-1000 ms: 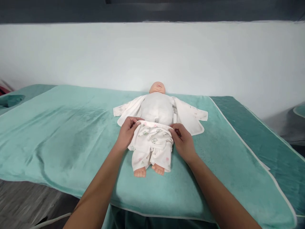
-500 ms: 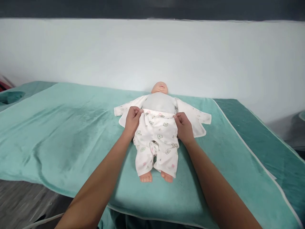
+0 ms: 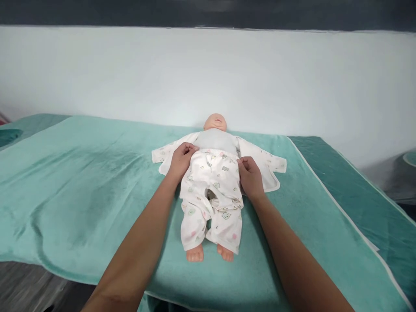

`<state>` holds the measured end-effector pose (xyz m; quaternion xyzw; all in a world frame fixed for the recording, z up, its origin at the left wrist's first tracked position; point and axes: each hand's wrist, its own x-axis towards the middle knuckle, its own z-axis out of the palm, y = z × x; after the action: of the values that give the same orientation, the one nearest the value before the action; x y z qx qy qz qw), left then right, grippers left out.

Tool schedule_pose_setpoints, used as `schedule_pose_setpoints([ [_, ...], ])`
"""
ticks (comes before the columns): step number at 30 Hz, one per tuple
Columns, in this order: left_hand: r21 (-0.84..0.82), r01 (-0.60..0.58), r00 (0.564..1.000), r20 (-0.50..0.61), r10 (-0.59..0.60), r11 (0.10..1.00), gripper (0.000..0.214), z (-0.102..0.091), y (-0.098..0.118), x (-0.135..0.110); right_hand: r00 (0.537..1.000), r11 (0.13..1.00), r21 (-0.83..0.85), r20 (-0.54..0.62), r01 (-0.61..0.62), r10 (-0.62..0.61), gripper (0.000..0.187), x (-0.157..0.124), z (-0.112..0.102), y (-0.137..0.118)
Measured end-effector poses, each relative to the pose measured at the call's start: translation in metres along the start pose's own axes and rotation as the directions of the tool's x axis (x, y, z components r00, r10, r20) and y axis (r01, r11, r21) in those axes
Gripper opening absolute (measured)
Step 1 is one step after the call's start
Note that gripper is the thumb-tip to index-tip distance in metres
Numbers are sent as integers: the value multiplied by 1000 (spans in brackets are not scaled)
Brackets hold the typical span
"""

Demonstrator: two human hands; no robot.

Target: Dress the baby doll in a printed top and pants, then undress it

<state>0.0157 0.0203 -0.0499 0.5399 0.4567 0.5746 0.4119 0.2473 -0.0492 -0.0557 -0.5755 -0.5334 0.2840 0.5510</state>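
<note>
Apparent babycare practice room: doll [image 3: 215, 123] on cloth [image 3: 97, 173]

Facing me is a white wall [image 3: 208, 73], brightest mid-width and shadowed at far right, with a dark band [image 3: 208, 15] on top. Below, I see light green cloth [image 3: 97, 182], darker green covering [image 3: 344, 177] beside it, and grey floor [image 3: 29, 286] lower left.

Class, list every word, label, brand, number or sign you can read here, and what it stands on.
No readable text anywhere.
The white trousers and jacket carry small printed motifs; any lettering among them is too small to read.
None shows on the doll or green cloth.
</note>
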Motion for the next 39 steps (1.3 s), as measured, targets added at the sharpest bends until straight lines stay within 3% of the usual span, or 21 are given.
schedule_pose_setpoints([
  [4,14,79,975,209,-80,997,23,-19,6,-7,979,994,-16,177,108,-103,25,17,-12,-12],
  [8,83,-74,942,332,43,994,20,-28,15,-12,889,960,-38,387,278,-242,25,41,-24,-19],
  [10,91,-139,932,348,100,986,19,-29,17,-14,859,956,0,438,294,-265,24,46,-26,-18],
  [13,105,-157,933,341,112,982,16,-25,18,-13,886,966,-23,404,259,-228,24,46,-24,-14],
  [18,230,-157,971,214,108,960,14,-10,16,8,960,956,-197,216,219,-175,26,56,-4,-7],
  [21,342,-149,986,121,114,928,12,0,9,28,998,997,-62,59,36,-32,31,71,15,2],
  [23,303,-87,995,66,70,949,12,5,3,37,997,996,49,4,-76,76,35,78,26,9],
  [25,204,-10,999,38,3,979,14,7,-1,41,994,991,81,-12,-104,105,37,79,31,11],
  [28,115,21,997,71,-30,993,16,6,-3,36,996,989,120,37,-82,78,33,75,30,8],
  [31,168,-120,986,138,97,978,15,2,0,29,994,995,98,101,34,-44,29,72,24,2],
  [34,206,-262,951,224,215,943,13,-2,3,29,961,969,9,127,247,-247,25,77,19,1],
  [36,233,-266,943,262,203,935,15,-4,4,32,927,937,-17,155,349,-342,22,82,18,2],
  [39,346,-226,960,237,149,910,17,-3,7,40,922,929,-74,174,362,-345,20,87,21,1],
])
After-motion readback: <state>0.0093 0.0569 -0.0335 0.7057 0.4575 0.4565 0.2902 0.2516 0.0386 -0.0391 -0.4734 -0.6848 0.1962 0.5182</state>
